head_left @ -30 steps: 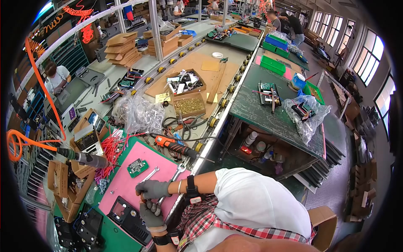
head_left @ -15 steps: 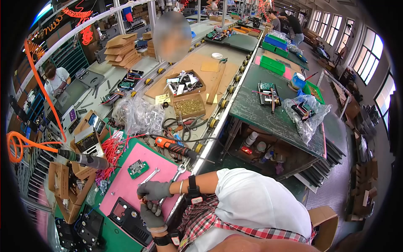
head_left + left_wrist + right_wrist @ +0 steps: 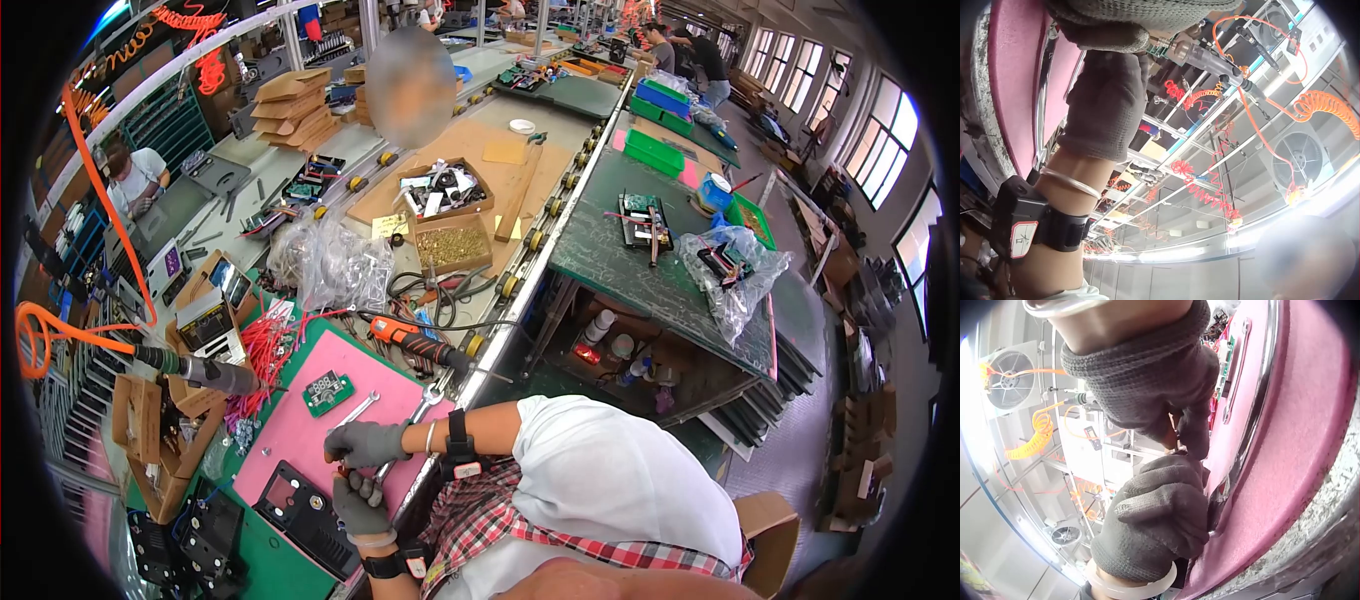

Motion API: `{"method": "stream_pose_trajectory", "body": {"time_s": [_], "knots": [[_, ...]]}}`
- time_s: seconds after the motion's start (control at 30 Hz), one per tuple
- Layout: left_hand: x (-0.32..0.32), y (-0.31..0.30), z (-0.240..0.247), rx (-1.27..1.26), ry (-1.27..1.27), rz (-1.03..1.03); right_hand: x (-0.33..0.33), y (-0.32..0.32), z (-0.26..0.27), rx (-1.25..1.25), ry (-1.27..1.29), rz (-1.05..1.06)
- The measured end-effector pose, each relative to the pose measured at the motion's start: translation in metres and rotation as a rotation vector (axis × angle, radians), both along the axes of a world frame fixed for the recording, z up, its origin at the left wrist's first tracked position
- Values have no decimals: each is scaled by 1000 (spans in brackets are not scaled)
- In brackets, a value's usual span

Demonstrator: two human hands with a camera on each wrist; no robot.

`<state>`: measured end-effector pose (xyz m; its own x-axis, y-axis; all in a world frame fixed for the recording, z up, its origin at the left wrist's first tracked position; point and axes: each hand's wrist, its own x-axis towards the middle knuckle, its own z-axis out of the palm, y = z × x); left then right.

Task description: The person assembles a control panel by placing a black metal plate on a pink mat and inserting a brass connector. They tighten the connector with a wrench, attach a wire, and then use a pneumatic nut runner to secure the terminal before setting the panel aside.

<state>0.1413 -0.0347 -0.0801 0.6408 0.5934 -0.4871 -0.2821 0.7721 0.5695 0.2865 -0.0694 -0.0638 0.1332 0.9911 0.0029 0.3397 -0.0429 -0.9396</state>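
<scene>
Both hands wear grey gloves and meet above the pink mat. The right hand pinches a small item whose shape cannot be made out. Beneath it, the left hand has its fingers curled round the same spot, as the right wrist view shows with the left hand below the right hand. A large wrench lies on the mat beside the hands, its lower end by the left knuckles. A smaller wrench and a green circuit board lie beyond. A black housing is left of the left hand.
An orange-handled power tool lies beyond the mat. Red wires and a hanging driver are at the left, above cardboard boxes. Black parts sit at lower left. The conveyor edge runs along the right.
The hands stay together at nearly the same place, with the right wrist turned slightly. The view has shifted a little. A blurred patch has come into view across the line.
</scene>
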Motion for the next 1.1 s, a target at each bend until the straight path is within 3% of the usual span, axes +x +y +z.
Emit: {"method": "stream_pose_trajectory", "body": {"time_s": [0.07,0.13,0.27,0.37,0.43,0.53,0.77,0.97,1.1], "knots": [[0,1,0,-31,-28,-2,2,1,-4,-25,34,6],[2,-5,12,6,129,58,3,1,-7,-12,9,9],[-1,-6,13,24,37,-10,4,3,-12,24,21,55],[1,-6,14,108,32,-12,4,0,-2,-58,112,32],[0,-5,11,52,-9,-20,3,1,-10,-103,339,-28],[1,-4,13,-1,8,-7,4,2,-3,-36,66,26],[-1,-1,10,-34,-9,-14,6,4,3,-111,71,35],[0,0,16,-54,25,-21,7,7,-3,-192,359,34],[1,0,17,-68,45,-26,7,9,-4,-179,180,63]]}}
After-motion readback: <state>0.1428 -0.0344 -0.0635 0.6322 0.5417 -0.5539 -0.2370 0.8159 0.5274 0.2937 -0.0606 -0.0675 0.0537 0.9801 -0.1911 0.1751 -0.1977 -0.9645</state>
